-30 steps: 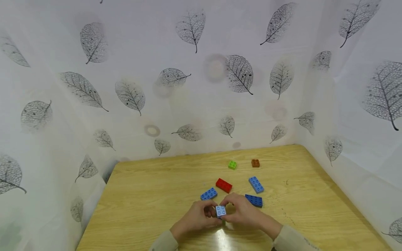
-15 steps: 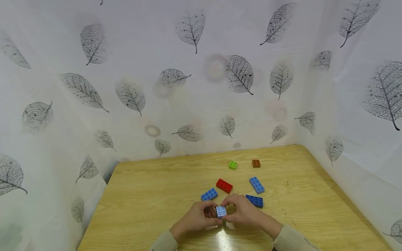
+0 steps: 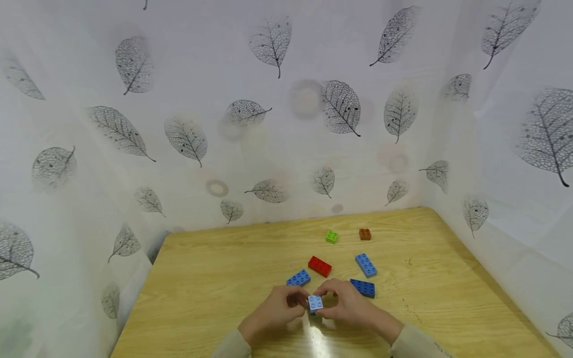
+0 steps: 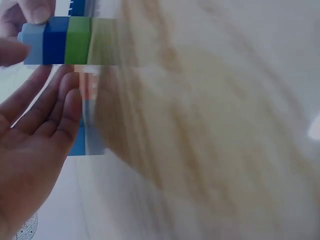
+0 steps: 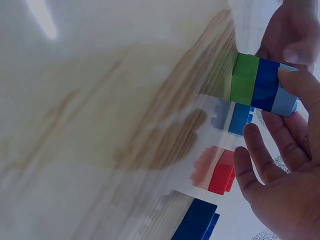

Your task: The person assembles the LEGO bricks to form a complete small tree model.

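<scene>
Close to the front of the table, a stack of three toy building bricks stands upright. It has a light blue brick on top, a dark blue brick in the middle and a green brick at the bottom, against the table's reflective surface. My right hand pinches the light blue top brick between thumb and index finger, its other fingers spread loosely. On the opposite side my left hand is relaxed around the stack, thumb drawn back from it and fingertips close beside the bricks.
Just beyond my hands lie a medium blue brick, a red brick, another medium blue brick and a dark blue brick. Farther back are a small green brick and a brown brick. A leaf-patterned white curtain surrounds the table.
My left hand has loosened and shifted slightly left, its thumb moving away from the stack. My right hand keeps its pinch, and the loose bricks have stayed put.
</scene>
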The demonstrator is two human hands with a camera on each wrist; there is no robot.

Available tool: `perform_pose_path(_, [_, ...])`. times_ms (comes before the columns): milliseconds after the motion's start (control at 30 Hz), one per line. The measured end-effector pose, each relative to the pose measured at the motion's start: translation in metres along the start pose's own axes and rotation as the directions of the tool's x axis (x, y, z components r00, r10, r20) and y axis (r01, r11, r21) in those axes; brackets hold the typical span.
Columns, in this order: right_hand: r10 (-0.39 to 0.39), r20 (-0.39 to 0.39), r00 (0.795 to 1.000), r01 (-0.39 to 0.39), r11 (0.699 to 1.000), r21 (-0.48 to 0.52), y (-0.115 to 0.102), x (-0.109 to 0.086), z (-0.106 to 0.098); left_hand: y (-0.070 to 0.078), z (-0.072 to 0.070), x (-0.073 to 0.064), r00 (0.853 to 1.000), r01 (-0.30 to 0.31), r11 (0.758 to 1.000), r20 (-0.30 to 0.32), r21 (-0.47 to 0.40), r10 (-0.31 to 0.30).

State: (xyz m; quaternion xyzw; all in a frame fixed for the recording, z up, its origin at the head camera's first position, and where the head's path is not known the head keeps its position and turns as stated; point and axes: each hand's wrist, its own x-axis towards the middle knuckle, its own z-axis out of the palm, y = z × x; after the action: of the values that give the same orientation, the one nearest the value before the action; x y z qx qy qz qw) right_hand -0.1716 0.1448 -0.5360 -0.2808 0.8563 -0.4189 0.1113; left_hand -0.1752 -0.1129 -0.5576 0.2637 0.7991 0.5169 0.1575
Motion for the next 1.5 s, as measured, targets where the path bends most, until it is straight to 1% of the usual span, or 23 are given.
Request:
perform_pose_path(67, [0.007,0.006,1.0,-0.007,1.0,0.001,-0.001,0.0,0.0,0.004,-0.003,0.001,0.997,-0.022,0.999,-0.078,0.045,0.025])
perform_pose_path(100, [0.009,0.005,1.0,-0.009,1.0,-0.001,-0.001,0.0,0.0,0.005,-0.004,0.002,0.991,-0.04,0.996,-0.124,0.077,0.049])
perform_pose_path(167, [0.008,0.004,1.0,-0.008,1.0,-0.005,-0.001,0.0,0.0,0.006,-0.007,0.005,0.971,-0.067,0.987,-0.217,0.145,0.098])
perform_pose_path(233, [0.009,0.002,1.0,-0.009,1.0,-0.009,-0.002,0.0,-0.001,0.004,-0.01,0.007,0.947,-0.086,0.975,-0.288,0.203,0.143])
perform_pose_path(300, [0.01,0.004,1.0,-0.009,1.0,-0.008,-0.002,0.0,-0.001,0.002,-0.013,0.01,0.926,-0.095,0.964,-0.334,0.249,0.178])
perform_pose_path(333, [0.011,0.006,1.0,-0.011,1.0,-0.005,-0.002,0.0,-0.001,0.0,-0.014,0.011,0.919,-0.098,0.96,-0.347,0.263,0.189])
perform_pose_path(433, [0.019,0.01,1.0,-0.019,1.0,0.003,-0.003,0.0,-0.002,-0.005,-0.015,0.013,0.907,-0.103,0.949,-0.363,0.298,0.213])
perform_pose_path(500, [0.025,0.012,1.0,-0.025,1.0,0.008,-0.003,0.0,-0.001,-0.009,-0.015,0.015,0.909,-0.097,0.945,-0.36,0.312,0.212])
perform_pose_path(567, [0.034,0.013,0.999,-0.034,0.999,0.01,-0.002,0.001,-0.001,-0.011,-0.015,0.015,0.915,-0.081,0.945,-0.353,0.317,0.197])
perform_pose_path(800, [0.048,0.018,0.999,-0.049,0.999,0.02,-0.002,0.0,-0.001,-0.014,-0.018,0.017,0.945,0.02,0.955,-0.316,0.295,0.078])
perform_pose_path(967, [0.059,0.023,0.998,-0.059,0.998,0.02,-0.001,0.0,-0.002,-0.011,-0.02,0.018,0.957,0.067,0.954,-0.29,0.291,0.021])
perform_pose_path(1133, [0.067,0.034,0.997,-0.068,0.997,0.028,-0.001,0.0,-0.002,-0.011,-0.02,0.019,0.962,0.126,0.952,-0.269,0.28,-0.049])
perform_pose_path(1200, [0.067,0.035,0.997,-0.068,0.997,0.03,-0.002,0.0,-0.002,-0.012,-0.019,0.019,0.961,0.148,0.949,-0.267,0.277,-0.072])
perform_pose_path(1400, [0.072,0.037,0.997,-0.073,0.997,0.029,-0.002,0.0,-0.003,-0.013,-0.018,0.021,0.96,0.16,0.938,-0.268,0.308,-0.076])
perform_pose_path(1500, [0.077,0.041,0.996,-0.078,0.997,0.026,-0.002,-0.001,-0.003,-0.012,-0.019,0.021,0.959,0.16,0.941,-0.274,0.298,-0.077])
